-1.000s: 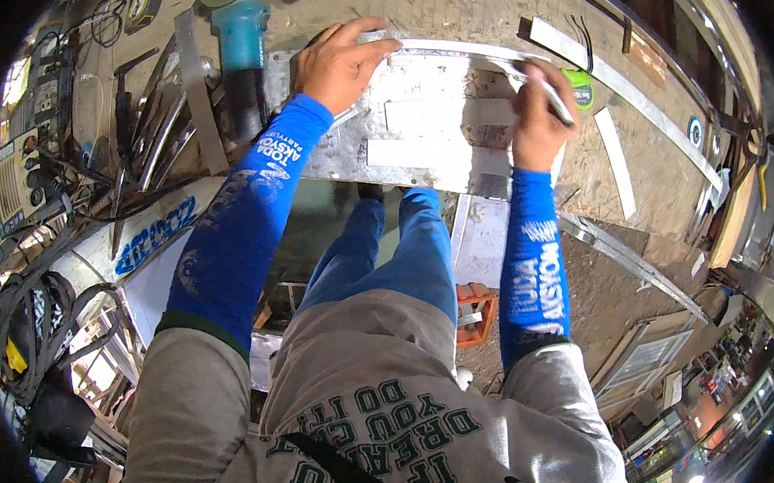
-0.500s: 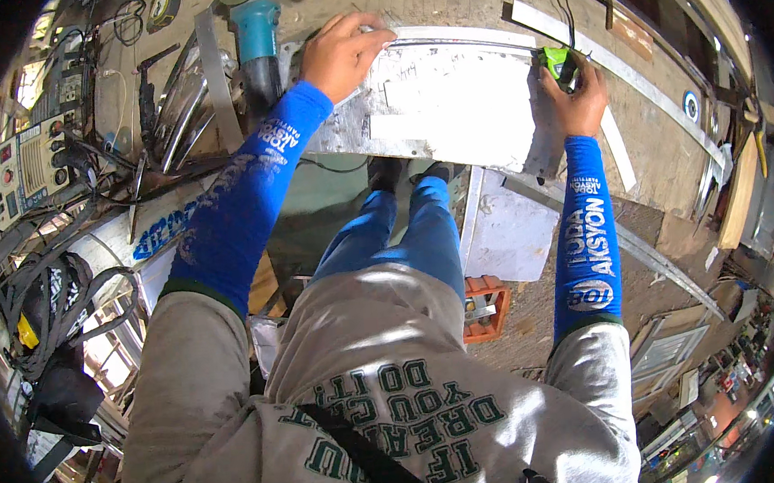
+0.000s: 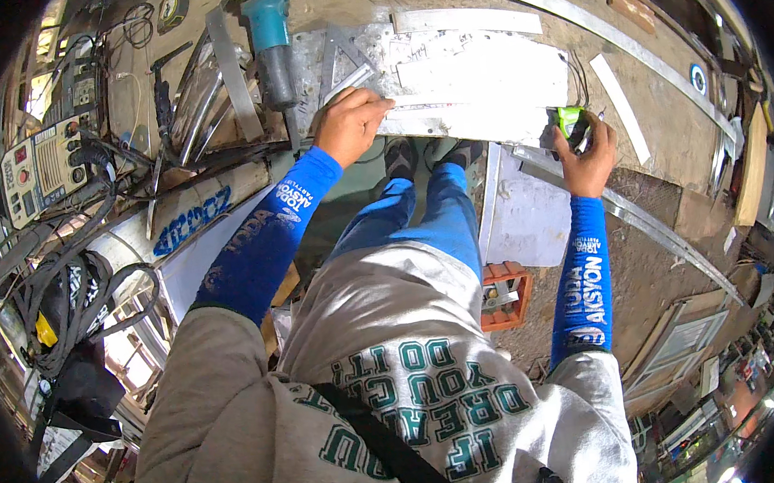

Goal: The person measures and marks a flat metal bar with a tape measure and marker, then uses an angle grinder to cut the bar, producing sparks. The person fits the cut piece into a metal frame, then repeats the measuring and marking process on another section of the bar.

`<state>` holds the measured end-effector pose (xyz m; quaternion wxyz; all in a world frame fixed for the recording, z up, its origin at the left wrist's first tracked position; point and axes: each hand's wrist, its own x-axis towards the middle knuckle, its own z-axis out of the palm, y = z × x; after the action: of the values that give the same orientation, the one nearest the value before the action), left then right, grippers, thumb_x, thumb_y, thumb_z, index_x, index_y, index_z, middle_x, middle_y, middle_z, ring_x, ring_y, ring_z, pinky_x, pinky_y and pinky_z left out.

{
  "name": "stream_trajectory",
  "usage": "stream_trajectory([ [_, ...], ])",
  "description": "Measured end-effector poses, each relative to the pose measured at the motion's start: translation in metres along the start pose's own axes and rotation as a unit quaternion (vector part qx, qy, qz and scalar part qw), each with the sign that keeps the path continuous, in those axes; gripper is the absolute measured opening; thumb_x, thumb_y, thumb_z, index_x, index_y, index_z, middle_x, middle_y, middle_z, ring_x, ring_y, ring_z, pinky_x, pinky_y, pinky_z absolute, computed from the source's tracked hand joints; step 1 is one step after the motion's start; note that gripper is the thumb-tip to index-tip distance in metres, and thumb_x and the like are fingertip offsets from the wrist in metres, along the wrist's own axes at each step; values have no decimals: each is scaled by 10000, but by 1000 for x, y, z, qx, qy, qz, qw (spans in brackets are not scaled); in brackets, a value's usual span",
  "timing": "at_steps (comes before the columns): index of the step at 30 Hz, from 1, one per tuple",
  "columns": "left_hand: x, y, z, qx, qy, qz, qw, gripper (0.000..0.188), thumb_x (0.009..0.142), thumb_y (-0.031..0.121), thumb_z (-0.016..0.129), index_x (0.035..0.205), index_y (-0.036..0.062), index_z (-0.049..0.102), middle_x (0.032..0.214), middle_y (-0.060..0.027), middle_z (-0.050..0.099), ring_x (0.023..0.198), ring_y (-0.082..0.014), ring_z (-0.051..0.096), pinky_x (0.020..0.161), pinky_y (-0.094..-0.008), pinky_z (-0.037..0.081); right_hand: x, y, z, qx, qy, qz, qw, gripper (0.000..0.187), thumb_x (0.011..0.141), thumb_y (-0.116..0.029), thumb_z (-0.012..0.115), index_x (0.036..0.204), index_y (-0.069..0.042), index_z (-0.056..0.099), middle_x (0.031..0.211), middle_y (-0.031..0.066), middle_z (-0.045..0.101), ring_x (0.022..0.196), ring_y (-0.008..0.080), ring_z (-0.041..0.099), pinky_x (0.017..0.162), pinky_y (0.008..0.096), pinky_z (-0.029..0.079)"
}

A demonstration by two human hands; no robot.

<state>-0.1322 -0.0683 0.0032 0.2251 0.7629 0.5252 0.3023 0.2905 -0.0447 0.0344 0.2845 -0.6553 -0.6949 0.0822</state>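
Note:
In my right hand (image 3: 589, 157) is a green and black tape measure (image 3: 569, 121), held at the right end of a white metal plate (image 3: 483, 69). Its thin blade seems to run left along the plate's near edge, beside a narrow pale strip (image 3: 437, 120). At the left end of that strip my left hand (image 3: 352, 125) is closed, thumb and fingers pinched at the blade's end; the very tip is hidden. Glare washes out much of the plate. Another pale strip (image 3: 466, 21) lies along the plate's far side.
A teal angle grinder (image 3: 266, 26) and a metal set square (image 3: 343, 56) lie left of the plate. Farther left stand a welding machine (image 3: 45, 167) and tangled cables (image 3: 68, 300). A long metal bar (image 3: 626, 59) slants at right. Below sits an orange crate (image 3: 506, 296).
Both hands have come nearer to my body, bringing the tape measure from the plate's far strip to the strip at its near edge. The far strip now lies uncovered.

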Motion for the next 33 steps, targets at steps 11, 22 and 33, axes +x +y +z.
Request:
stream_trajectory([
  [11, -3, 0, 9, 50, 21, 31, 998, 199, 903, 59, 718, 1086, 106, 780, 999, -43, 703, 953, -284, 651, 831, -402, 557, -24, -29, -2, 11, -2, 8, 1000, 588, 797, -226, 940, 1264, 7, 669, 1139, 199, 666, 1047, 361, 661, 917, 450, 542],
  [22, 0, 4, 10, 49, 26, 33, 998, 169, 908, 72, 718, 1071, 66, 765, 1013, -80, 711, 961, -312, 652, 850, -419, 555, -34, -132, 71, 468, -168, 177, 849, 262, 983, -159, 779, 1191, 1, 754, 922, 40, 731, 755, 82, 588, 656, 234, 463],
  [33, -2, 2, 13, 38, 46, 35, 998, 186, 890, 48, 728, 1071, 63, 766, 1023, -79, 726, 923, -306, 651, 828, -412, 558, -41, -137, 112, 426, -98, 82, 896, 138, 889, -12, 805, 900, 13, 670, 853, 55, 726, 757, 69, 627, 676, 246, 532],
])
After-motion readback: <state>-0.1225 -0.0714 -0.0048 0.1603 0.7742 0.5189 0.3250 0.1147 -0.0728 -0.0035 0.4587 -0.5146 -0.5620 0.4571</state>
